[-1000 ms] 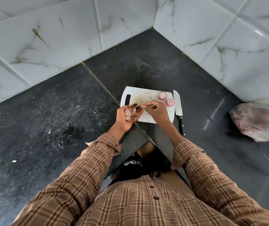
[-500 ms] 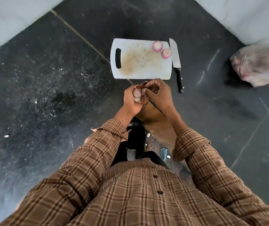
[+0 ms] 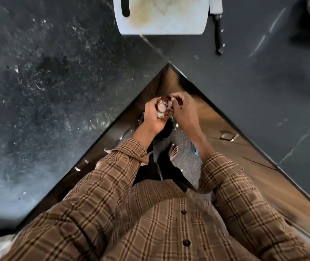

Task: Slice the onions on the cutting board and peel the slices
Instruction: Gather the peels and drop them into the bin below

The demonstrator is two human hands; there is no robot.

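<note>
Brown papery skin clings to the onion piece [image 3: 163,109], cupped in the left hand [image 3: 153,117] with fingers curled round it; the right hand's [image 3: 183,110] fingers pinch the skin at its top. Both are held off the dark tabletop [image 3: 56,81], near its inner corner. Far off lie the white cutting board [image 3: 161,19] and, just right of it, the knife [image 3: 217,25].

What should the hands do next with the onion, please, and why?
Probably pull the loose skin away: the left hand grips the onion, brown skin still clings around its cut face, and the right hand pinches at its top edge.
</note>
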